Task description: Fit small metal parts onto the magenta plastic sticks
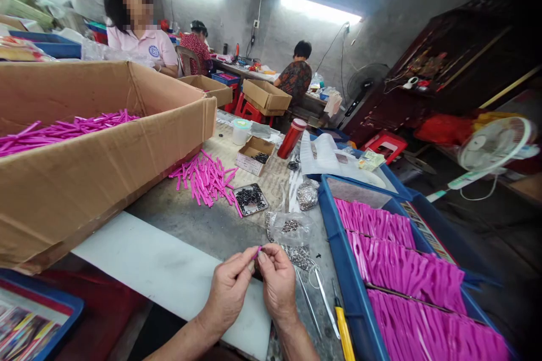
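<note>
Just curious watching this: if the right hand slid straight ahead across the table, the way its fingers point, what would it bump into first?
Probably the clear bag of small metal parts just beyond the right hand; depth is hard to judge.

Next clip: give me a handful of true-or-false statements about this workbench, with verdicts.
1. Both hands pinch one small pink piece between them. True.
2. The blue tray at right holds rows of green pieces. False: its rows are pink.
3. The cardboard box at left contains pink sticks. True.
4. The red cylinder lies on its side. False: it stands upright.
5. Loose pink sticks lie on the table beside the box. True.
</note>
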Demonstrator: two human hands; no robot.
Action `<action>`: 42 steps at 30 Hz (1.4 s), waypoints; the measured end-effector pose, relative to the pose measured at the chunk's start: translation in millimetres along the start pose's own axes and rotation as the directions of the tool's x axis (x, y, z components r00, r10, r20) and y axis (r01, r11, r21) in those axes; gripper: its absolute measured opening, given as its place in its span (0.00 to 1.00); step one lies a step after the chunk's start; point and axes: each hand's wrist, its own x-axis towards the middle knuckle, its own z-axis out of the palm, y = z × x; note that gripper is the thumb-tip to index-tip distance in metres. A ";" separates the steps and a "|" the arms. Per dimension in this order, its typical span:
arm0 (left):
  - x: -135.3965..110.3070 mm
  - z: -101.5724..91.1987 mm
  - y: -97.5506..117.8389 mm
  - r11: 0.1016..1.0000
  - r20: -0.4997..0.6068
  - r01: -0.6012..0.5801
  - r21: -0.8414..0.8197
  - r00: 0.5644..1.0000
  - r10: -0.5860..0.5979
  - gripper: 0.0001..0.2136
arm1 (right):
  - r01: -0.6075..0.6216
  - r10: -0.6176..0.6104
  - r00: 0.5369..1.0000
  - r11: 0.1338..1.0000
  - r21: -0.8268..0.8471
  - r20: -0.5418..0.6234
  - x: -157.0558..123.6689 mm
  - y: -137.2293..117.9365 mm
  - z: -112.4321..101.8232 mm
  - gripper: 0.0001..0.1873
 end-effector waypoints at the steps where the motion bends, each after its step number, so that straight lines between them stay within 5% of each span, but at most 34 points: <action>1: -0.1 0.0 0.0 1.000 -0.002 0.002 0.000 1.000 -0.002 0.13 | 0.002 -0.002 1.000 1.000 -0.003 -0.003 -0.1 0.1 -0.1 0.07; 18: -0.5 1.1 2.1 0.999 0.003 0.002 -0.036 1.000 -0.002 0.12 | -0.015 0.014 0.997 1.000 0.012 0.076 -2.4 3.6 0.6 0.13; 42: 1.7 1.9 2.4 1.000 0.000 0.018 -0.011 1.000 -0.018 0.12 | 0.034 -0.032 0.999 0.998 -0.058 0.038 0.6 3.2 -2.6 0.08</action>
